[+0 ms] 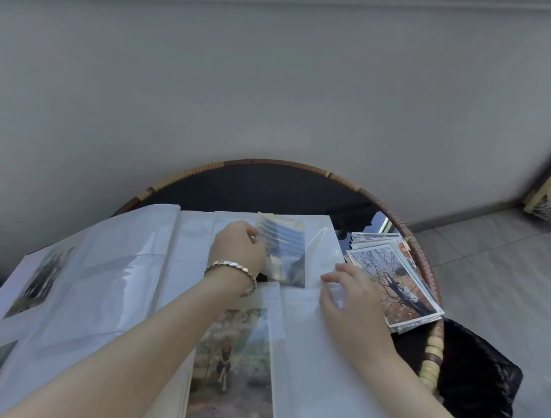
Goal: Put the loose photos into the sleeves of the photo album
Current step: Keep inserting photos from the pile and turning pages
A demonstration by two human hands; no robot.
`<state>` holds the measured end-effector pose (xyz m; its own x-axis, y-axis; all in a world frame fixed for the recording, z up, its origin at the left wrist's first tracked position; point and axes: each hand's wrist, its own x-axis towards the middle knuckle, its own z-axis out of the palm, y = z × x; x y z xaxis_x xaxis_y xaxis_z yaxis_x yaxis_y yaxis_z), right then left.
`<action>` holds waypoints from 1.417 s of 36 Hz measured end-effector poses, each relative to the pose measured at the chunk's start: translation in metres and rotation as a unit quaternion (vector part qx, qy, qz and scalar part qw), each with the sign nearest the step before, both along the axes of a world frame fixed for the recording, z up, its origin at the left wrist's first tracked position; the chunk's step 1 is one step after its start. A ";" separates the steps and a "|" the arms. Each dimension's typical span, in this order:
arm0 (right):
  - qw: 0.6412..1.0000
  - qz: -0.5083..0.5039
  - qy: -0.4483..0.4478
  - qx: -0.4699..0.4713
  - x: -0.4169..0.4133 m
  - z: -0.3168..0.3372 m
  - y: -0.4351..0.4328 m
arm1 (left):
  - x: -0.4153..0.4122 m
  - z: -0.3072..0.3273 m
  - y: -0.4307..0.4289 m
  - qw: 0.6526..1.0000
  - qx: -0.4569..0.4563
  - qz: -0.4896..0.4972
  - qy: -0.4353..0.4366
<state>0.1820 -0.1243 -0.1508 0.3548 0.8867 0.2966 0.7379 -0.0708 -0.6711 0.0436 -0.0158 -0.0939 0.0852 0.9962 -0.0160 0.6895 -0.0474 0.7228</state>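
Here left hand point(239, 246) pinches photo point(282, 252) in album point(306, 349) sleeve.

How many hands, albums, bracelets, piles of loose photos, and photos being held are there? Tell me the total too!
hands: 2 (left hand, right hand)
photo album: 1
bracelet: 1
pile of loose photos: 1
building photo, pinched by the left hand: 1
total: 6
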 end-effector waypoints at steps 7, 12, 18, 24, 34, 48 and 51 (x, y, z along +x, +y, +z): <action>1.000 -0.009 0.002 -0.005 0.000 -0.001 0.001 | -0.009 0.002 0.006 0.993 -0.087 0.029 -0.078; 1.000 -0.014 0.013 0.001 -0.001 0.000 0.000 | 0.005 0.000 0.003 0.995 -0.073 0.007 -0.073; 1.000 -0.014 0.022 0.003 0.000 0.000 0.000 | 0.017 0.001 0.001 0.993 -0.086 0.032 -0.078; 1.000 -0.017 0.017 0.005 -0.001 -0.001 0.000 | 0.021 -0.001 -0.004 0.990 -0.099 0.034 -0.096; 1.000 -0.015 0.011 -0.002 -0.001 -0.001 -0.001 | 0.019 0.008 0.005 0.985 -0.157 0.006 -0.074; 1.000 -0.014 0.008 0.002 -0.003 0.001 -0.002 | 0.034 -0.002 0.000 0.969 -0.183 0.043 -0.159; 1.000 -0.012 0.011 0.002 -0.003 0.002 -0.003 | 0.035 0.002 -0.002 0.963 -0.214 0.025 -0.162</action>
<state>0.1787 -0.1268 -0.1490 0.3826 0.8766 0.2920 0.7216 -0.0862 -0.6869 0.0790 -0.0174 -0.0916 0.1069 0.9070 -0.4074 0.4174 0.3310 0.8463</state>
